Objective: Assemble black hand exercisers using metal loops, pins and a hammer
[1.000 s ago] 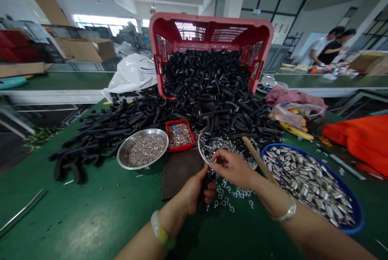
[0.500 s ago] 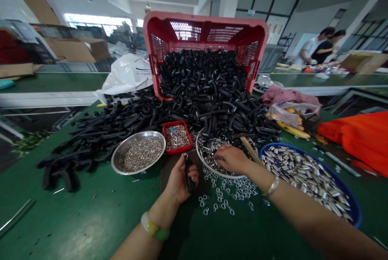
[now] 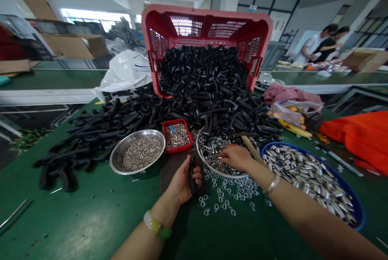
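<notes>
My left hand (image 3: 182,183) is wrapped round a black curved handle (image 3: 193,176), held upright above a dark mat (image 3: 166,173). My right hand (image 3: 238,158) reaches into a shallow white-rimmed bowl (image 3: 198,151) of mixed small metal parts. Its thumb and fingers are pinched together, with a tiny bright piece at the tips, too small to name. Loose metal eyelets (image 3: 224,203) lie in front of this bowl. A hammer (image 3: 252,149) rests across its right side, the wooden shaft close to my right wrist.
A red crate (image 3: 147,30) on its side spills black handles (image 3: 209,78) over the green table. Nearby are a steel bowl (image 3: 113,163) of small rings, a red tray (image 3: 190,145) of metal pins and a blue basin (image 3: 360,215) of metal sleeves. Two people (image 3: 324,46) work behind.
My right hand has shifted slightly right within the bowl, and its fingers have drawn together. My left hand still holds the black handle, now turned more upright.
</notes>
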Motion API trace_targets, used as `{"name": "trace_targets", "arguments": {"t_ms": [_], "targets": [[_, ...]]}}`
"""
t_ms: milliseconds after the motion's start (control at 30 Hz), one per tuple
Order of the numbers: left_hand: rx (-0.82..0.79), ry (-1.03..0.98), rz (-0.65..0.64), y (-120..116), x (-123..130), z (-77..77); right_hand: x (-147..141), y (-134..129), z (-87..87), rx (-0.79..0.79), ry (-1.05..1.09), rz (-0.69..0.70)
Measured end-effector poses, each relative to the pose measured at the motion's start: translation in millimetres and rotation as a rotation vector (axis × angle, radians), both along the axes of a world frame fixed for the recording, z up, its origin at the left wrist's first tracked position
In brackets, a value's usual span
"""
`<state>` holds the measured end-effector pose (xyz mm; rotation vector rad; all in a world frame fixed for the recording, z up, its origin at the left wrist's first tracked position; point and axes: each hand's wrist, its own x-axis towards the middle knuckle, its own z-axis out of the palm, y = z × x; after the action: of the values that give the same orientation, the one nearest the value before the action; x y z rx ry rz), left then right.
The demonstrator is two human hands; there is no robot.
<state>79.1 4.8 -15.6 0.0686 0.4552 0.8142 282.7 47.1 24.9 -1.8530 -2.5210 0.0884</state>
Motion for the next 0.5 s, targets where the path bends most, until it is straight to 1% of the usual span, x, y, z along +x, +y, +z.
{"name": "trace_targets", "arguments": {"t_ms": [67,167,267,333,400,500], "targets": [[0.016,0.001,-0.006,0.2,0.7,-0.8,-7.5,1.3,0.7,0.006,0.011,0.005],[0.026,0.019,-0.004,-0.3,0.4,-0.7,-18.8,5.4,-4.5,0.018,0.028,-0.002],[0.017,0.029,0.0,-1.8,-0.4,0.0,-18.2,11.3,-10.2,0.021,0.067,-0.005],[0.013,0.036,-0.013,-2.4,0.0,-0.1,-13.7,12.7,-9.3,0.024,0.105,0.004],[0.019,0.06,-0.023,-2.4,1.4,-0.7,-12.7,8.9,-3.9,0.05,0.22,0.049],[0.031,0.107,-0.025,-2.0,4.4,-1.0,-25.5,-6.7,7.1,0.072,0.467,0.193]]}}
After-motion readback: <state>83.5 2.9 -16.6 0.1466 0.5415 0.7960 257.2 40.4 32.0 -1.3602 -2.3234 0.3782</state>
